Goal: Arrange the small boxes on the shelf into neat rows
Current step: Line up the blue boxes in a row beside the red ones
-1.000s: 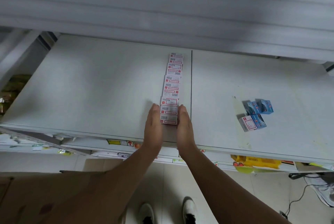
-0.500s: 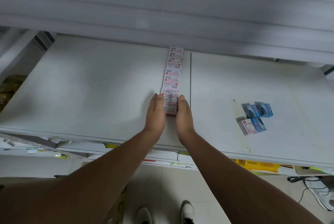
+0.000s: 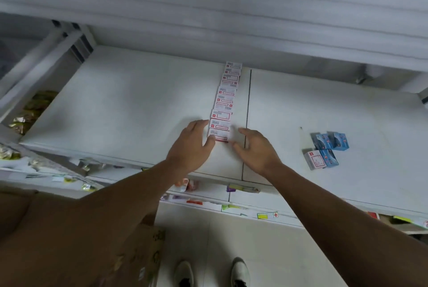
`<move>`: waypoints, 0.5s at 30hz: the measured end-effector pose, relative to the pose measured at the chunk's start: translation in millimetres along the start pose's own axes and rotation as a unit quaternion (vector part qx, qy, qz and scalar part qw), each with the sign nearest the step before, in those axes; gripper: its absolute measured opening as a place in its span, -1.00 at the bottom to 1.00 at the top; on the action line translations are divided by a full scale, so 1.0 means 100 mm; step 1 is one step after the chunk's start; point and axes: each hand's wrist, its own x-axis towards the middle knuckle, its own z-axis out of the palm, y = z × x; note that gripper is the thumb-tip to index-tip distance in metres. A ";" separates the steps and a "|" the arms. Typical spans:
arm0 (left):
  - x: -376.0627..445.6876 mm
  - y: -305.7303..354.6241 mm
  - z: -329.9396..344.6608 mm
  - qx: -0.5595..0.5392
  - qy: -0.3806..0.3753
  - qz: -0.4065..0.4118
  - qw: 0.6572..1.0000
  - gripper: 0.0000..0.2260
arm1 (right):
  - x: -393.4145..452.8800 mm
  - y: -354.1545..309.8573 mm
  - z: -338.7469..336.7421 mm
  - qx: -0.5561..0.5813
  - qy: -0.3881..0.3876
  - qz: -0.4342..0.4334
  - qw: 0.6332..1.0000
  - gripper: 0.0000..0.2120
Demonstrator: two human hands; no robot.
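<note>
The row of small white-and-red boxes [image 3: 225,103] is lying on the white shelf [image 3: 129,106] with its long axis running from about six o'clock, at the front end between the hands, up toward twelve o'clock, leaning slightly to one o'clock as it reaches under the shelf above. The left hand [image 3: 193,144] is sitting at the row's nine o'clock side, fingers relaxed and spread, its fingertips [image 3: 203,122] touching or all but touching the left face of the nearest boxes; it is grasping nothing. The right hand [image 3: 257,150] is hanging off the three o'clock side, released as well, fingers loosely bent, a clear gap showing between it and the row. Judging by this, the left hand is the nearer to the row, while the right hand is the nearer to the loose cluster of blue boxes [image 3: 330,147], which is lying well apart at three o'clock of the row, across the seam [image 3: 247,120] between shelf panels. That cluster looks like the next thing to gather, and its boxes are sitting askew, one showing a white face with a red frame. The labels on the row are carrying red-framed panels and barcodes, but the writing is too small and blurred to read; no brand can be made out.
</note>
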 end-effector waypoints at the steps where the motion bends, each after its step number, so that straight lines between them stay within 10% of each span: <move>1: -0.01 0.03 -0.04 0.034 -0.001 0.009 0.999 -0.48 | -0.01 0.00 -0.08 -0.030 -0.012 -0.001 0.999 -0.36; 15: -0.55 1.11 -0.63 0.198 -0.036 0.008 0.979 -0.45 | -0.53 -0.27 -1.15 -0.171 -0.070 -0.063 0.981 -0.40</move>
